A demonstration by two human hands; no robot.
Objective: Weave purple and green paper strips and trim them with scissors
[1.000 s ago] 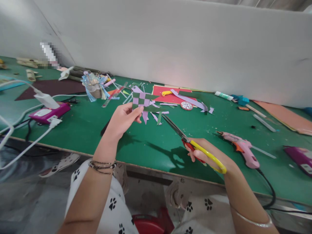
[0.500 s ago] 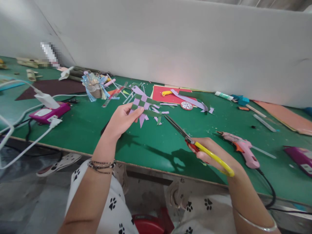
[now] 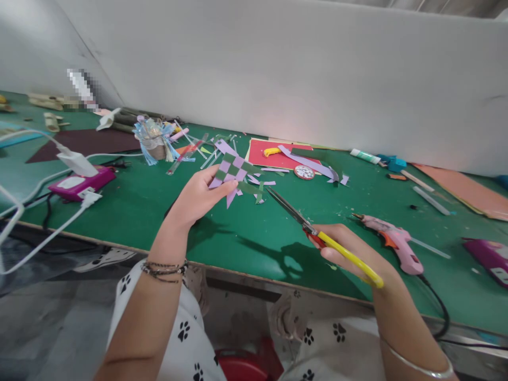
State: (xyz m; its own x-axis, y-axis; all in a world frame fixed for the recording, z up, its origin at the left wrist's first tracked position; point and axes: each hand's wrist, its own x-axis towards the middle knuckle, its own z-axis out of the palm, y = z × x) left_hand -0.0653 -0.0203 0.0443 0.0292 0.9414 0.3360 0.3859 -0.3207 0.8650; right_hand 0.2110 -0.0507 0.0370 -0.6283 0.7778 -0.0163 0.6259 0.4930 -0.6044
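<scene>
My left hand (image 3: 196, 197) is closed in a pinch on a small woven paper mat (image 3: 232, 170) of purple and green strips, held tilted above the green table (image 3: 246, 238). Loose strip ends stick out from the mat's lower right side. My right hand (image 3: 349, 253) grips yellow and red handled scissors (image 3: 317, 233). Their dark blades look closed and point up and left, with the tip just right of the mat's strip ends.
A pink glue gun (image 3: 391, 238) with a black cord lies right of my right hand. Red paper (image 3: 273, 156), cut strips, a round sticker and a tube lie behind. A magenta power strip (image 3: 79, 183) with white cables sits at left; a fringed blue craft (image 3: 153, 138) stands behind.
My left hand has turned the woven mat so it sits diamond-wise. My right hand with the scissors has drifted a little right and down, away from the mat.
</scene>
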